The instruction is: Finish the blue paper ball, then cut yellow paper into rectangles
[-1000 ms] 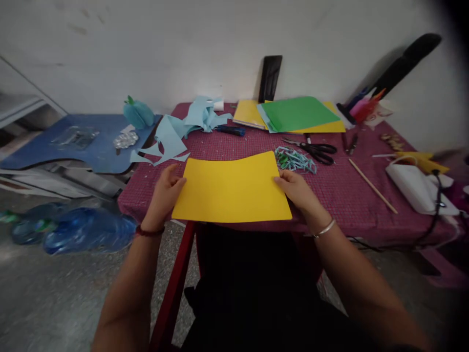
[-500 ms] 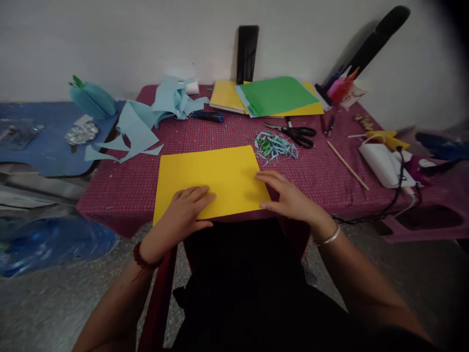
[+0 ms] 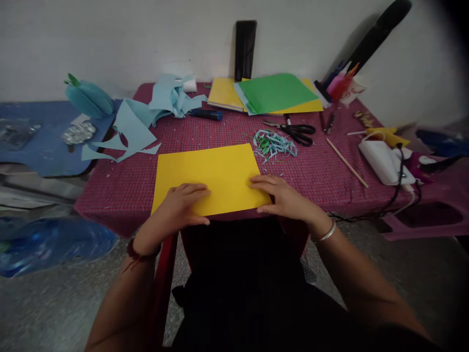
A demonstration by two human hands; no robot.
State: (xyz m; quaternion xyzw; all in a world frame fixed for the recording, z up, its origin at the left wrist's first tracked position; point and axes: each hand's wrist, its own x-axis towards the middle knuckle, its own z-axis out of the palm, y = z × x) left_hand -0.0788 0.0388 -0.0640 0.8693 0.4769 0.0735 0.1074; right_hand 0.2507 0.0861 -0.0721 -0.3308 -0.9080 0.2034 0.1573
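Observation:
A yellow sheet of paper [image 3: 208, 171] lies flat at the front edge of the table, directly before me. My left hand [image 3: 183, 203] rests over its lower left part, fingers stretched out and thumb near the front edge. Over its right side lies my right hand [image 3: 280, 195], with fingers extended and the thumb apart near the lower right corner. Neither hand grips anything. Just beyond the sheet's upper right corner is a small heap of blue and green paper shreds [image 3: 274, 145]. Black-handled scissors [image 3: 298, 132] lie behind that heap.
Light blue paper scraps [image 3: 134, 124] spread across the back left, beside a dark blue cutter [image 3: 207, 114]. Green paper [image 3: 278, 93] tops a stack at the back. A wooden stick [image 3: 346, 161] and a white power strip [image 3: 384, 159] are on the right. A phone [image 3: 245, 49] leans on the wall.
My right hand has slid slightly left over the yellow sheet. My left hand has shifted a little left. The view has moved slightly; the sheet stays at the table's front.

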